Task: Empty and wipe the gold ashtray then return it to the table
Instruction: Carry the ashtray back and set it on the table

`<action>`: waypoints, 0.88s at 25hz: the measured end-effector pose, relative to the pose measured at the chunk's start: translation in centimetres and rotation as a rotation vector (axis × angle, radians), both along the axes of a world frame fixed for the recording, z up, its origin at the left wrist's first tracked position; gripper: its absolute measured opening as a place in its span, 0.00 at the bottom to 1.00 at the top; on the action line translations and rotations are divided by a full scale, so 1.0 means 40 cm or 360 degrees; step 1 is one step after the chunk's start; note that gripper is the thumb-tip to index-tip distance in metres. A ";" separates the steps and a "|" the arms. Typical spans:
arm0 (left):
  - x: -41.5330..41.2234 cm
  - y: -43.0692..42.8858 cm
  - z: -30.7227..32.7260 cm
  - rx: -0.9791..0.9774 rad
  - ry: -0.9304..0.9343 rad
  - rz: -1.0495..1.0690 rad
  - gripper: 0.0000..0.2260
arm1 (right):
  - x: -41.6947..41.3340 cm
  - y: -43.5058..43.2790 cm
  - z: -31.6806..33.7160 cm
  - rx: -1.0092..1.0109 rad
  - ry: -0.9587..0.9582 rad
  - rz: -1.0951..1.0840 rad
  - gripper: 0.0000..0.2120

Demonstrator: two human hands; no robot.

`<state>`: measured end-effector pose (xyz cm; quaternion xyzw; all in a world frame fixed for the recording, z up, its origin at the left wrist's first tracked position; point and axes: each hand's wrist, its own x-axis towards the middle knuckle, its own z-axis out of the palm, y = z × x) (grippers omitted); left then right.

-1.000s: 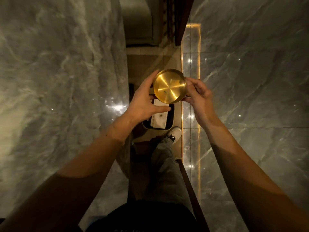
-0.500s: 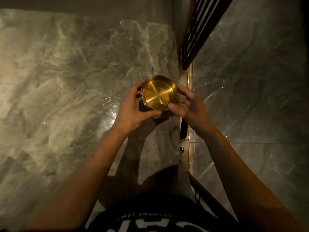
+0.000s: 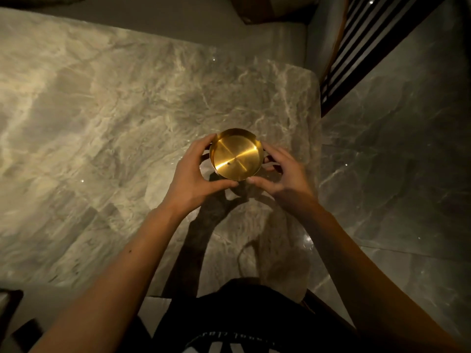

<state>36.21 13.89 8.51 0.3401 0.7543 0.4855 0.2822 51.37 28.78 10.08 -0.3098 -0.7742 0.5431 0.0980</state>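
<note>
The round gold ashtray (image 3: 235, 155) is held upright between both hands, a little above the marble table (image 3: 114, 128), near the table's right side. Its shiny bottom shows one small dark speck. My left hand (image 3: 193, 174) cups its left wall, thumb under the near rim. My right hand (image 3: 283, 171) grips the right wall with fingers curled and thumb at the near rim. The hands' shadow falls on the tabletop just below the ashtray.
The table's right edge (image 3: 317, 138) runs close to my right hand, with dark marble floor (image 3: 395, 161) beyond. A dark slatted panel (image 3: 356, 52) stands at the upper right. A chair back (image 3: 323, 34) sits at the far right corner.
The view has swung from the floor gap and bin onto the tabletop. The ashtray, still in both hands, now hangs over the table and sits flatter.
</note>
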 end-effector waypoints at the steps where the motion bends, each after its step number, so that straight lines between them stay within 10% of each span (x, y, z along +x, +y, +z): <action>1: 0.000 -0.008 0.004 -0.0008 0.0019 0.0028 0.43 | -0.006 -0.002 -0.001 0.0002 0.0012 0.0040 0.37; 22: -0.460 -0.367 0.005 -0.0056 0.0043 0.0209 0.43 | -0.510 -0.338 -0.035 0.0127 0.0068 0.0152 0.32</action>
